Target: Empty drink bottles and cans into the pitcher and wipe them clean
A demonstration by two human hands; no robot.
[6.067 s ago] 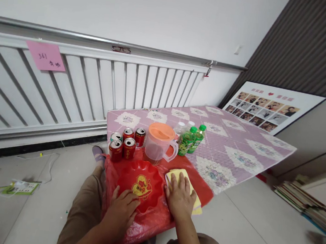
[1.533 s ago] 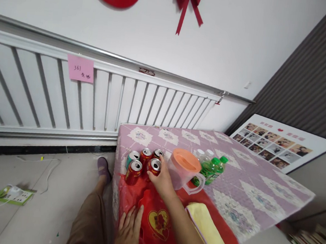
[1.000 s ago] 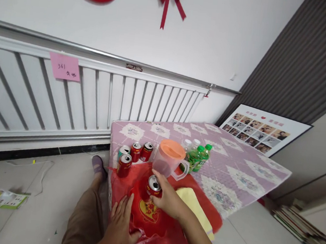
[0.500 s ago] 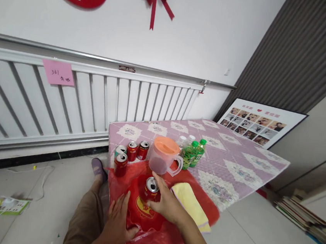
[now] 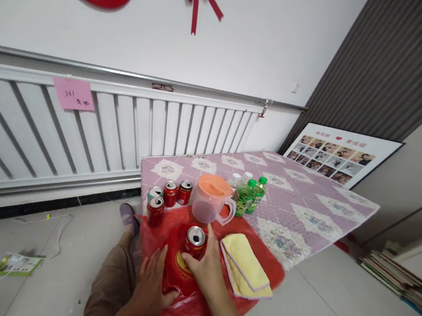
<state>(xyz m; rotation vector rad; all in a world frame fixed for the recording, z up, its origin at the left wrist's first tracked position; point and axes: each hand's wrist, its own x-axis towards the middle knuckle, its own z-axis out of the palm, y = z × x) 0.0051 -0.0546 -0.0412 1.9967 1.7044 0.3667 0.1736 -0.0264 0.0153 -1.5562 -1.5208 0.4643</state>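
Head view: red can looks roughly upright over red plate, base hidden. Right hand curves round can, thumb and forefinger apart; whether they grip, I can't tell. Left hand rests at plate's near-left edge, fingers together, thumb spread. I'd steady plate with left hand, level can's base, part right fingers evenly, avoid pitcher.

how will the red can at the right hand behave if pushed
The red can looks smooth, so it may slip easily. Being round, it would likely roll if toppled. It has been opened, so any liquid inside might spill.
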